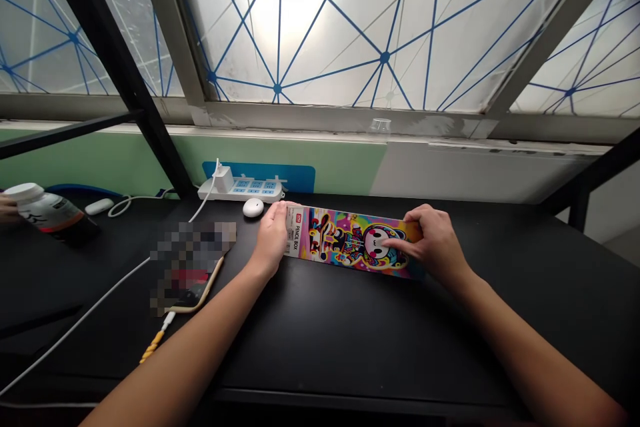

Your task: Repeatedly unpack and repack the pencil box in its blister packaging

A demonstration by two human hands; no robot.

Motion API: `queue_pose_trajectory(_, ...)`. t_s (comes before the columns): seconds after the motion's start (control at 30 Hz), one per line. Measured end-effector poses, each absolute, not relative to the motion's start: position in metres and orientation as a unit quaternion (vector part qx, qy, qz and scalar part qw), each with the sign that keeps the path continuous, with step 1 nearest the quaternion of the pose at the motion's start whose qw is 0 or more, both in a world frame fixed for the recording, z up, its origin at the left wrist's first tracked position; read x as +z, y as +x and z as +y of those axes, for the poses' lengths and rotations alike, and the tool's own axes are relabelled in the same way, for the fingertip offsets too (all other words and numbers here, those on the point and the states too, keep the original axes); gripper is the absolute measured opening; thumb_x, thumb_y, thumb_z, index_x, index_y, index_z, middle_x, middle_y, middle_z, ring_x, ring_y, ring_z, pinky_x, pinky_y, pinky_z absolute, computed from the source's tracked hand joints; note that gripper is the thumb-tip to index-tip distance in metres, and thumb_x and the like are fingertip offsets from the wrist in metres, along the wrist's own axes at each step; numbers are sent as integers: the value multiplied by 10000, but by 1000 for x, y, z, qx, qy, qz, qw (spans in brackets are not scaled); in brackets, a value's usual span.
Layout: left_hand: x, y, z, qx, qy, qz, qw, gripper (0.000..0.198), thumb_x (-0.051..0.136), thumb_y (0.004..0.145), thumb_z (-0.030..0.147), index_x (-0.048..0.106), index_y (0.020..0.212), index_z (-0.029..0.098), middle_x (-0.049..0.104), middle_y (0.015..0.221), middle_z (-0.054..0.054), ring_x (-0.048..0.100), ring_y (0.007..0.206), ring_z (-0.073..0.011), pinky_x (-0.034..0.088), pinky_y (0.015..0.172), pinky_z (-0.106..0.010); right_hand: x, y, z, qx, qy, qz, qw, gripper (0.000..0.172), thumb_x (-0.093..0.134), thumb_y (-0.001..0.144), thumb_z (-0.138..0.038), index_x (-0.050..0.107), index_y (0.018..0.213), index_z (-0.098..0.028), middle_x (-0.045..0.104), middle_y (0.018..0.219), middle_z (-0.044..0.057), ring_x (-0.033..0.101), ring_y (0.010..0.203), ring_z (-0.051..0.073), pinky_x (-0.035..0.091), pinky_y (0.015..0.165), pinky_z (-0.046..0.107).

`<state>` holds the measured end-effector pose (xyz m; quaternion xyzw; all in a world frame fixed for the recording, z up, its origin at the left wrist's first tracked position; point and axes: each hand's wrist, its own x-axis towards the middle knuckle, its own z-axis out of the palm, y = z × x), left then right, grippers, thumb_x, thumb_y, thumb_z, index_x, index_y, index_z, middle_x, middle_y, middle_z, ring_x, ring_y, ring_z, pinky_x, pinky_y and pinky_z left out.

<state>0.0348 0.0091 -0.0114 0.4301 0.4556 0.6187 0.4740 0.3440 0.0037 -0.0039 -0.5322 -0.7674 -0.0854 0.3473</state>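
A long, brightly coloured pencil box (345, 241) is held above the black desk, its printed face with a cartoon figure turned towards me. The words "PENCIL BOX" stand on a pale label at its left end. My left hand (273, 237) grips that left end, fingers closed around the edge. At the opposite end my right hand (434, 240) is closed on the box, the thumb lying across the cartoon's face and the other fingers partly hidden behind. The back of the box is out of sight.
Left of my left hand lies a phone (203, 280), partly blurred, with a charging cable (153, 345). Behind are a white power strip (245, 188) and a white earbud case (253, 207). Another person's hand (7, 208) touches a white-capped bottle (47, 210) at far left.
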Motion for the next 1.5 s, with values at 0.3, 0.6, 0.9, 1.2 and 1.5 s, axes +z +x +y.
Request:
queue_pose_trajectory(0.3,4,25,2,660,411,329,537,558,402,951,597,494,568,202,745,753,-72,725,873,-262,538,844,-384,2,323,-25,-244,-467,-784,328,230,648,905,-395,503,813,-241,666,1118,108,634,890,242,486,833,369)
queue_pose_trajectory(0.6,-5,24,3,345,767,478,254,357,596,893,513,657,1107,234,633,1352,-84,483,1342,-347,315,1127,-554,-6,300,-28,-205,-455,-855,140,212,716,716,-174,577,876,-184,639,906,106,563,810,278,435,667,366)
queue_pose_trajectory(0.9,-9,16,7,212,856,452,134,697,758,782,546,518,1355,230,572,1400,-100,471,1312,-317,410,1072,-473,3,313,-24,66,-452,-861,226,295,581,940,-498,576,1078,-237,610,1021,79,591,916,239,507,782,363)
queue_pose_trajectory(1.2,-7,23,2,268,870,413,-9,853,864,696,343,445,1437,294,562,1342,-93,470,1235,-320,374,1074,-507,-14,337,-4,108,-495,-824,254,751,671,829,-607,357,1421,-269,360,1523,157,406,1382,343,395,1096,517)
queue_pose_trajectory(1.5,-10,29,-1,293,869,386,-102,838,816,746,494,429,1454,267,501,1394,-141,426,1286,-348,189,1173,-597,-12,337,-3,17,-487,-812,321,814,820,677,-576,430,1319,-264,439,1493,183,398,1396,393,344,1111,599)
